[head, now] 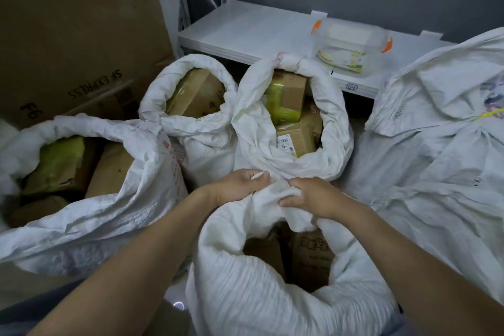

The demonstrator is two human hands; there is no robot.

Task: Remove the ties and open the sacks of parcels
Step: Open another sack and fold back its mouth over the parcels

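Note:
A white woven sack (pixel 245 289) stands right in front of me, its mouth partly open, with brown cardboard parcels (pixel 311 254) showing inside. My left hand (pixel 240 185) grips the far rim of this sack, fingers curled into the cloth. My right hand (pixel 313 199) grips the same rim just to the right. Three other white sacks stand open with rolled rims: one at the left (pixel 131 199), one at the back (pixel 188 128), one in the middle (pixel 335 150), all holding boxes. A large sack (pixel 436 158) at the right is closed, with a yellow tie (pixel 491 113) at its neck.
Big cardboard boxes (pixel 68 35) marked SF EXPRESS stand at the back left. A white metal shelf (pixel 245 30) runs along the grey wall, carrying a clear plastic container (pixel 351 46) with orange clips. Sacks crowd the floor on all sides.

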